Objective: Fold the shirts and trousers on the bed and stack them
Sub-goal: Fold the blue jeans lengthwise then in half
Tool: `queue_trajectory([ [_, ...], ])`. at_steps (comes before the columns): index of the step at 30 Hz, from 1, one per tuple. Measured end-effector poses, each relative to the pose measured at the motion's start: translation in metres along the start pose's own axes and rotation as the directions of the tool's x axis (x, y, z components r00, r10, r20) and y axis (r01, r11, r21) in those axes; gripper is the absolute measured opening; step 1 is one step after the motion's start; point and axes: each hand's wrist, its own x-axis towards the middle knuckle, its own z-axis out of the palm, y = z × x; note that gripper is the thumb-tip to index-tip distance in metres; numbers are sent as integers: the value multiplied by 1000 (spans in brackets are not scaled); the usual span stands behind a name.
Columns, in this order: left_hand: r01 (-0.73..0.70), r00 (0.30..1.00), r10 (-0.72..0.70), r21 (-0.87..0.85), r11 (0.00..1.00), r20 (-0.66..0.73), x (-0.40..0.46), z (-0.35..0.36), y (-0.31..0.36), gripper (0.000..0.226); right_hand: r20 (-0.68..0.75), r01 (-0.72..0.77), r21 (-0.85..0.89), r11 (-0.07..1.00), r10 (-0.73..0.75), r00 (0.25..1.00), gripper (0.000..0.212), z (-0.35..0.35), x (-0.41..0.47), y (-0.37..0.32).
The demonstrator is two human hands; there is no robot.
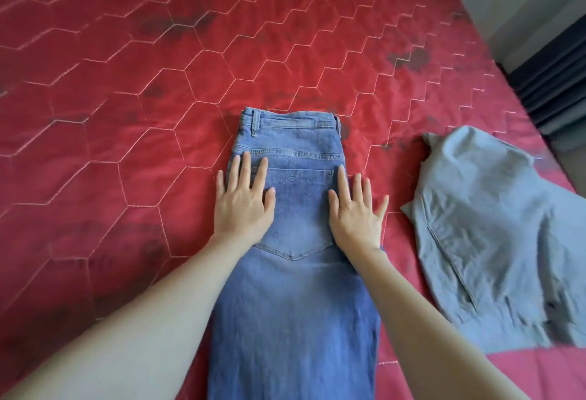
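Blue denim jeans [295, 241] lie on the red quilted bed [111, 114]; left hand [242, 203] and right hand [356, 212] press them, fingers spread flat; grey crumpled garment [494, 234] near the right edge.

Bed [126, 89] with red quilted cover stitched in a hexagon pattern and marked by dark patches. Directly on it: blue jeans [295, 304], folded lengthwise, waistband at the far end, lying near the middle; a rumpled pale grey-blue garment [485, 234] to their right, apart from them.

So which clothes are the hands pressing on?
The blue jeans in the middle. Both hands, left and right, lie flat on them; the grey garment lies untouched, crumpled.
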Motion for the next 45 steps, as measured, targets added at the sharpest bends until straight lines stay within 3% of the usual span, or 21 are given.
queue_trajectory([
  [3,1,991,2,-24,1000,135,3,-5,-5,65,145,-101,216,971,70,987,55,-9,-38,22],
  [5,12,973,-10,-8,1000,232,9,-11,-5,67,137,-147,444,884,95,986,48,-23,-62,33],
  [8,7,941,-38,91,996,337,11,-20,2,69,133,-176,631,755,119,984,36,-39,-97,51],
  [13,2,927,-69,180,984,370,6,-26,6,69,288,-298,848,437,91,953,42,-34,-110,52],
  [17,-70,948,-13,250,966,317,-10,-27,18,66,276,-299,891,341,117,954,55,-33,-109,57],
  [19,-188,957,115,271,944,265,-24,-24,32,65,223,-281,884,374,190,956,42,-35,-107,60],
  [21,-287,941,226,240,927,250,-34,-18,51,63,129,-229,818,528,220,967,21,-36,-99,64],
  [23,-332,926,278,202,921,255,-34,-12,70,62,101,-223,729,648,221,970,17,-32,-89,66],
  [24,-334,926,284,188,924,248,-31,-9,78,62,123,-251,720,647,237,964,22,-31,-83,67],
  [26,-336,928,293,173,926,230,-23,-4,91,61,212,-307,810,499,239,948,43,-32,-78,73],
  [28,-344,926,304,166,924,225,-16,1,96,62,246,-270,885,380,111,963,56,-34,-80,86],
  [29,-343,926,304,160,926,225,-14,2,97,63,232,-220,891,398,20,973,60,-35,-83,93],
  [31,-328,932,293,152,932,212,-15,7,97,64,166,-96,849,519,-91,982,59,-34,-89,104],
  [34,-297,950,278,133,946,145,-19,15,94,63,-9,80,645,760,-97,995,46,-29,-90,102],
  [37,-284,957,275,107,953,92,-20,19,91,61,-170,152,478,865,-79,982,30,-33,-83,89],
  [40,-240,969,232,101,966,81,-19,19,90,59,-187,15,570,822,112,976,27,-35,-81,96],
  [43,-197,978,185,128,972,101,-19,19,90,58,26,-234,674,700,295,955,25,-28,-94,98],
  [45,-182,979,167,136,974,117,-18,19,91,58,81,-310,715,627,365,927,22,-23,-98,92],
])
